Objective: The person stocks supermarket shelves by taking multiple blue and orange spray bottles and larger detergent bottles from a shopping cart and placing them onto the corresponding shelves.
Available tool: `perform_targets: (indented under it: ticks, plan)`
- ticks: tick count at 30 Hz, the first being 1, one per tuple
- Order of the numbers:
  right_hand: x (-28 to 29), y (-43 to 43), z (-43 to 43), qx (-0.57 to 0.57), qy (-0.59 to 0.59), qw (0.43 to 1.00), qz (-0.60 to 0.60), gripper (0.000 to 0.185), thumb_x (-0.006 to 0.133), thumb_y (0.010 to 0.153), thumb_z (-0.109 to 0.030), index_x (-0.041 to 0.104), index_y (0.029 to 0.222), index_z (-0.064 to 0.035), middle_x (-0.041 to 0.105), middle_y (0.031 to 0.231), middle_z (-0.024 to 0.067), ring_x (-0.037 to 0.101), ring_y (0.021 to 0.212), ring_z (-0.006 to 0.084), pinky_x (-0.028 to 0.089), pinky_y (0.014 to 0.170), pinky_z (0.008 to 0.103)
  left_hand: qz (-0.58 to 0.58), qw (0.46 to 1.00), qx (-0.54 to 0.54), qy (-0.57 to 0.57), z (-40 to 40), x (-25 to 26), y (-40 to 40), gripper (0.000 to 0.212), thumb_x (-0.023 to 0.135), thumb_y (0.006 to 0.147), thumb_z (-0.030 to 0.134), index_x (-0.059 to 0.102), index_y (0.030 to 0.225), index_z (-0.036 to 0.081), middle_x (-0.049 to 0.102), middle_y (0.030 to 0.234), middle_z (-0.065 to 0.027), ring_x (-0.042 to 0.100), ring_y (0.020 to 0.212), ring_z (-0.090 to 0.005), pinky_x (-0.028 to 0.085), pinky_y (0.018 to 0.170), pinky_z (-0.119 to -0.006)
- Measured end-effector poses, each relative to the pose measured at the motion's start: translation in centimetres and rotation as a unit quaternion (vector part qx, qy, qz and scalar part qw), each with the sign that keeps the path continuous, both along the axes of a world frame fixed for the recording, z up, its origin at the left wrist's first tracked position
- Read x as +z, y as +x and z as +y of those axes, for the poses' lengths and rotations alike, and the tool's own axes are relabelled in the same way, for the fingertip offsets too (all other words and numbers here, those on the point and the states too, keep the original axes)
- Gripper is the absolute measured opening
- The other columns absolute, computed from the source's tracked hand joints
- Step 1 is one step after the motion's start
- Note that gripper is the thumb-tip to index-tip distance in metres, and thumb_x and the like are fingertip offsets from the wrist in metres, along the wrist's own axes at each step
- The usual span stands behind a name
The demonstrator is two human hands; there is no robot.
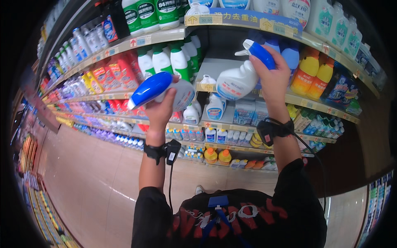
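Observation:
My left hand (162,107) grips a white spray bottle (183,95) by its neck, its blue trigger head pointing down and left. My right hand (273,73) is closed round the neck and blue spray head of a second white spray bottle (237,81), which tilts with its nozzle up and left. This second bottle is in front of a grey shelf board (214,66). On the shelf below, a similar white bottle (216,108) stands between the two held ones. Both wrists wear black straps with small boxes and cables.
White-and-green bottles (161,62) stand left of the grey board, red packs (118,73) farther left. Blue bottles (290,57) and yellow-orange bottles (302,73) are on the right. A shelf edge with price tags (242,23) runs above my hands. Tiled floor (93,173) lies below.

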State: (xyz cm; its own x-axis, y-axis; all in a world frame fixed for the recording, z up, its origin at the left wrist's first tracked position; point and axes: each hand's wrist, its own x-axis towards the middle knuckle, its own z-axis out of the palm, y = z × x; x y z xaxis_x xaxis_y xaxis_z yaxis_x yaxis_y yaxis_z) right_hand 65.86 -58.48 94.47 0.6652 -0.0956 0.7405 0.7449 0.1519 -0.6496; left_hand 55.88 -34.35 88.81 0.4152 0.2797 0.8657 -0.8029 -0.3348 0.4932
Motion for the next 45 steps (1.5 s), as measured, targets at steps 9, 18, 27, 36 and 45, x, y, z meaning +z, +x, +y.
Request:
perform_targets:
  ticks: [9, 18, 27, 36, 45]
  plan:
    - [-1.0, 8.3, 5.6, -0.166, -0.099, 0.975, -0.106, 0.036, 0.077, 0.071, -0.011, 0.064, 0.103, -0.0034, 0.067, 0.095, 0.0073, 0.062, 0.085, 0.0133, 0.049, 0.079, 0.0267, 0.058, 0.996, -0.050, 0.052, 2.4, -0.2, 15.9, 0.036, 0.080, 0.071, 0.012, 0.062, 0.100, 0.001, 0.066, 0.094, -0.0071, 0.063, 0.086, -0.0149, 0.050, 0.077, -0.027]
    - [0.8, 17.7, 7.5, -0.054, -0.076, 0.996, 0.012, 0.041, 0.079, 0.066, -0.011, 0.062, 0.101, 0.0024, 0.066, 0.099, 0.0129, 0.062, 0.087, 0.0180, 0.048, 0.078, 0.0294, 0.234, 0.948, -0.101, 0.190, 3.2, 3.1, 24.2, 0.042, 0.071, 0.079, 0.034, 0.065, 0.108, 0.005, 0.068, 0.098, -0.0084, 0.063, 0.092, -0.0188, 0.047, 0.084, -0.030]
    - [-4.3, 28.0, 12.4, -0.099, 0.077, 0.991, -0.038, 0.036, 0.071, 0.079, -0.017, 0.058, 0.107, 0.0014, 0.065, 0.098, 0.0159, 0.062, 0.090, 0.0233, 0.047, 0.082, 0.0319, 0.119, 0.986, 0.014, 0.114, 3.8, 2.1, 33.2, 0.031, 0.066, 0.086, 0.020, 0.061, 0.107, -0.002, 0.066, 0.098, -0.0135, 0.062, 0.090, -0.0190, 0.046, 0.078, -0.029]
    - [-5.1, 35.3, 12.6, -0.380, -0.250, 0.857, -0.240, 0.050, 0.073, 0.073, -0.031, 0.057, 0.113, -0.0043, 0.058, 0.115, 0.0167, 0.054, 0.107, 0.0355, 0.043, 0.092, 0.0419, -0.051, 0.941, 0.177, 0.283, 4.4, 1.2, 41.0, 0.044, 0.074, 0.074, 0.016, 0.058, 0.113, 0.003, 0.061, 0.109, -0.0164, 0.058, 0.101, -0.0331, 0.046, 0.086, -0.038]
    - [-5.3, 35.2, 9.0, -0.295, -0.387, 0.860, -0.151, 0.054, 0.072, 0.071, -0.030, 0.057, 0.116, -0.0065, 0.055, 0.119, 0.0187, 0.052, 0.112, 0.0346, 0.040, 0.098, 0.0407, 0.208, 0.877, 0.265, 0.344, 4.0, 1.0, 36.9, 0.060, 0.065, 0.067, 0.010, 0.050, 0.125, 0.010, 0.052, 0.123, -0.0191, 0.050, 0.114, -0.0376, 0.045, 0.088, -0.043]
